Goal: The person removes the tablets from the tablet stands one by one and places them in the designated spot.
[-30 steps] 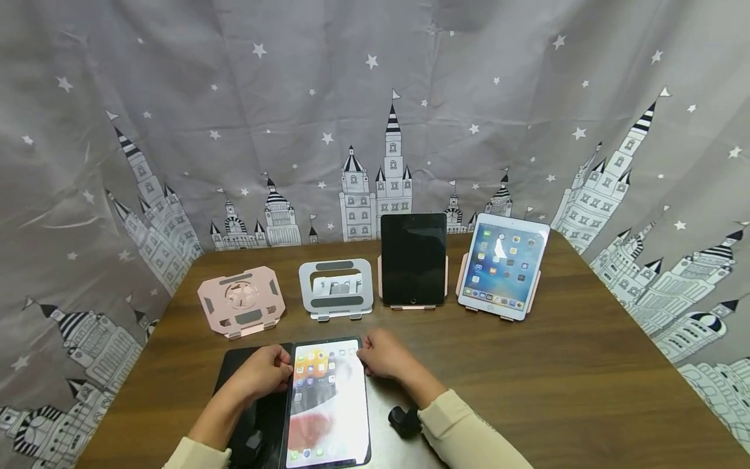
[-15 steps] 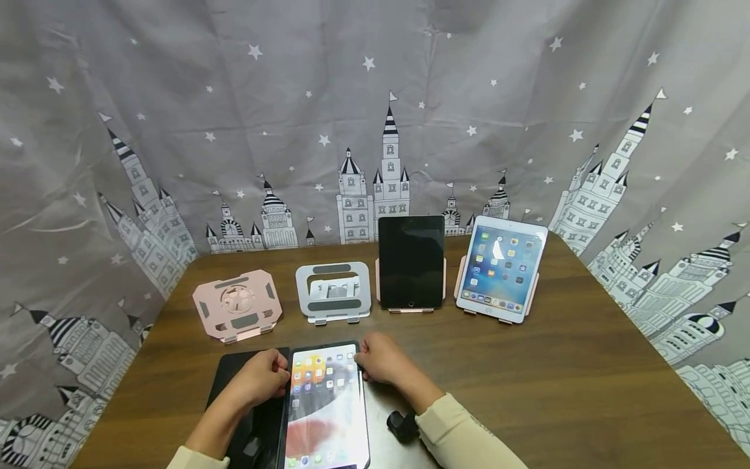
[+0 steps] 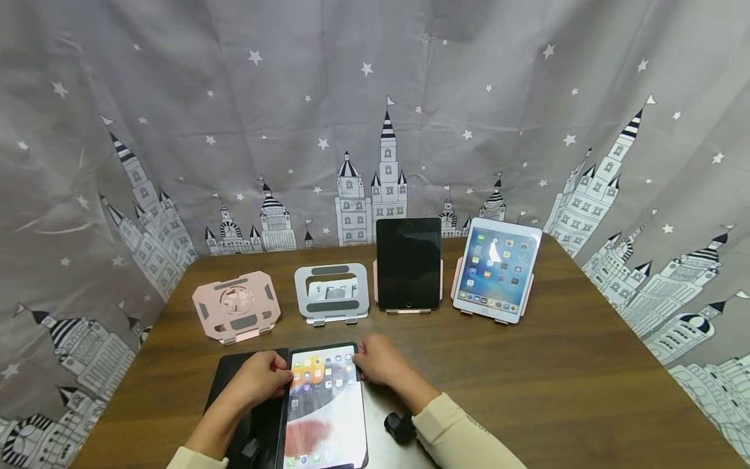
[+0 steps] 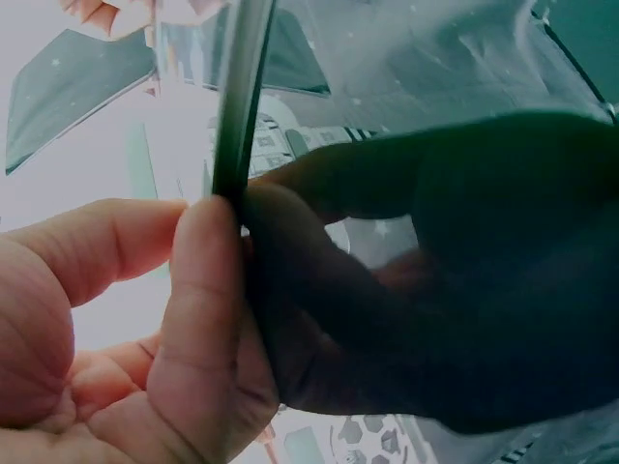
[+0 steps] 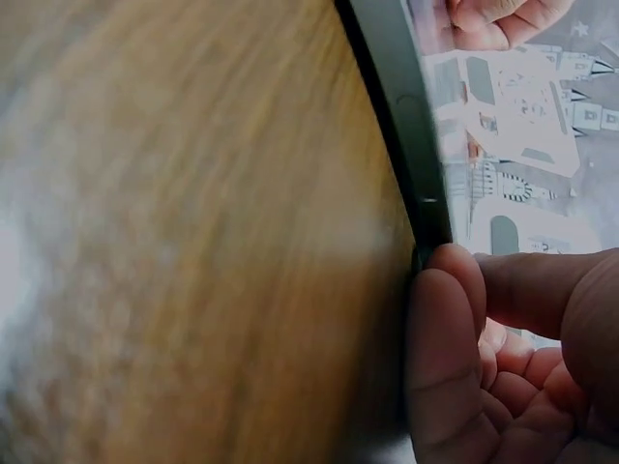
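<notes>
With my left hand point(image 3: 258, 378) and right hand point(image 3: 381, 359) pinching the upper side edges of the tablet point(image 3: 325, 410), face up beside the black cover point(image 3: 265, 422) on the surface point(image 3: 586, 391), I'd best move both sides together, gently and level.

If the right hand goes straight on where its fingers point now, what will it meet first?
Most likely the right hand meets the nearest tablet, whose edge is right at its fingers; exact depth there is hard to judge.

- Near tablet point(image 3: 325, 417): rows of icons point(image 3: 329, 372) are showing — any lettering too small to read.
- White tablet point(image 3: 502, 286): more icons are glowing — any lettering illegible.
</notes>
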The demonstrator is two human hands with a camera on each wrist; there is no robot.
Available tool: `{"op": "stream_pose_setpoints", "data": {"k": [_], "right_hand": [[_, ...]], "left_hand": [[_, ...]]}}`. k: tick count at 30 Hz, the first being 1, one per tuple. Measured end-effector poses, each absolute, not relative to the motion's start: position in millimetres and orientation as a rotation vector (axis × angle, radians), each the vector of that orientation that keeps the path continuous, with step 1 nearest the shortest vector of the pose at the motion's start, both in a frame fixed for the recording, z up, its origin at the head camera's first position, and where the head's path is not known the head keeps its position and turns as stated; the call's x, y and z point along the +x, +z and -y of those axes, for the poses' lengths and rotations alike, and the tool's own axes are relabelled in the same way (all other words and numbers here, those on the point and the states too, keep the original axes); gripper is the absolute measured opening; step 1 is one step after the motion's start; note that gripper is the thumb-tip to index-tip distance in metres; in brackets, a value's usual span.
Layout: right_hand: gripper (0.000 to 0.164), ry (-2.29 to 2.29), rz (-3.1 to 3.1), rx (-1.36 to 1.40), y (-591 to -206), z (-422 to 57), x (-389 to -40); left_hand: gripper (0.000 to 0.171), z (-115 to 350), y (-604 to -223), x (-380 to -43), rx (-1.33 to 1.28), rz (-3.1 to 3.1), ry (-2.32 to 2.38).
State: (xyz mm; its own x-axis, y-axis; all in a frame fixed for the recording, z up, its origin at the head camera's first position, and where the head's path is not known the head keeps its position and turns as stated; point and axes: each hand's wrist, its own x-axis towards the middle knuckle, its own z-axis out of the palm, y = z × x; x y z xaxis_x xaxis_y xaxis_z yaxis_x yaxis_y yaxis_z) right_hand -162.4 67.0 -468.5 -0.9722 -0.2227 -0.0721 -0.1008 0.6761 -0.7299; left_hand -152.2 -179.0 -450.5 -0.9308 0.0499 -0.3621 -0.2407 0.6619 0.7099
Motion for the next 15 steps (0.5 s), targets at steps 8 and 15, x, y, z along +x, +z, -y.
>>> {"op": "stream_pose_setpoints", "data": {"k": [8, 15], "right_hand": [[0.032, -1.344, -2.609, -0.265, -470.0, -69.1, -165.5], [0.018, -1.564, -2.372, -0.306, -465.7, -84.5, -171.1]], "left_hand": [[0.019, 182.7, -443.9, -153.2, -0.136, -2.432, 1.243], [0.038, 179.5, -417.1, -161.9, 0.010, -2.348, 1.264]]}}
